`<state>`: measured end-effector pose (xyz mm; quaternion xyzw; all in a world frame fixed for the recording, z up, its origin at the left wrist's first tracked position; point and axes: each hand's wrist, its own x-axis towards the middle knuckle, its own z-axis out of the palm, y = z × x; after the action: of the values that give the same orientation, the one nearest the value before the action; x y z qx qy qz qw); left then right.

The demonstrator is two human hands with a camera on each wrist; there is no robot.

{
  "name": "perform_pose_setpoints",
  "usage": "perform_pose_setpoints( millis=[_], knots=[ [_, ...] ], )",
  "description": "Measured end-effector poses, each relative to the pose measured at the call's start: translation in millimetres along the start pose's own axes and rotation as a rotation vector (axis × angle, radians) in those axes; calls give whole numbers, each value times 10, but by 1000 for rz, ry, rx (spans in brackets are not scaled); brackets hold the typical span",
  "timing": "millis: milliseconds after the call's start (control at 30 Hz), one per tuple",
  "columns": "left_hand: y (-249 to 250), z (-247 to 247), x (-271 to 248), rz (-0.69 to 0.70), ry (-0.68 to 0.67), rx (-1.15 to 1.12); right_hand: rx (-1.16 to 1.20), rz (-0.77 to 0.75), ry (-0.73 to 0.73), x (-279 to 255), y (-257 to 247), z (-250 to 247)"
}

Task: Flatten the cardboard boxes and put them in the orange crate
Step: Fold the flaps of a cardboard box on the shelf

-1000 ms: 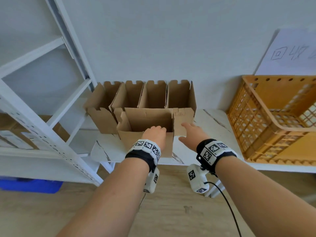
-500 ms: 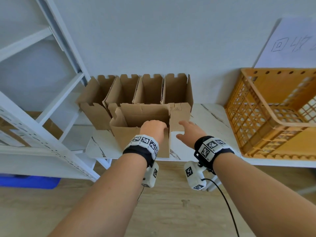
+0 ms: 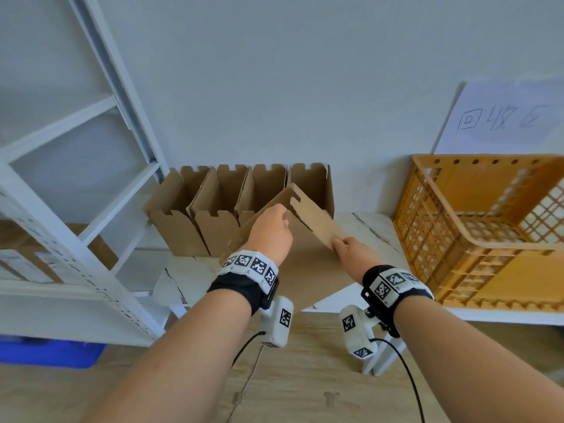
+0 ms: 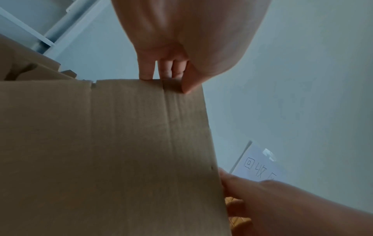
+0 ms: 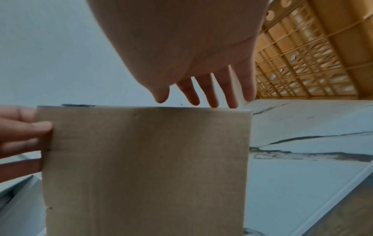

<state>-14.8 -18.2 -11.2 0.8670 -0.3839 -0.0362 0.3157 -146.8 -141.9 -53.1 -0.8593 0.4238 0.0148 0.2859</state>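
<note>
Four open boxes just behind the held box.

A: Left hand?
B: Forearm stretched forward, thumb and fingers pinching the top edge of the box. Tight grip.
A: Right hand?
B: Forearm forward too, wrist lower, fingers fairly straight over the box's right edge. Marker bands on both wrists.
</note>
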Motion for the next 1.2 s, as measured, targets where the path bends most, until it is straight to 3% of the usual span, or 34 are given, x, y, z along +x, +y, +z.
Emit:
perform_pose_setpoints(
  millis=[100, 200, 267, 367, 500, 667, 767, 900, 967, 1100, 1200],
  knots=[
    [8, 30, -59, -44, 29, -93, 2, 40, 36, -44, 120, -64],
    [7, 71, -109, -93, 41, -198, 118, 178, 109, -3, 138, -129],
    [-21, 113, -164, -133, -1, -283, 190, 250, 139, 55, 123, -150],
    [-141, 193, -268, -227, -88, -378, 220, 232, 146, 74, 112, -116],
    [-464, 331, -293, -381, -105, -218, 227, 137, 147, 41, 112, 80],
    [-857, 385, -309, -466, -120, 33, 283, 58, 171, 29, 53, 280],
    [-853, 312, -318, -396, -14, 200, 306, 49, 192, 51, 43, 338],
    [-651, 304, -211, -32, 48, 314, 350, 46, 199, 66, 61, 337],
    [-497, 400, -145, 87, -19, 275, 339, 32, 206, 67, 86, 335],
    [-251, 691, -61, 137, -280, 242, 309, 13, 213, 110, 147, 312],
    [-176, 852, 4, 172, -291, 293, 243, 1, 203, 204, 184, 248]
  ],
)
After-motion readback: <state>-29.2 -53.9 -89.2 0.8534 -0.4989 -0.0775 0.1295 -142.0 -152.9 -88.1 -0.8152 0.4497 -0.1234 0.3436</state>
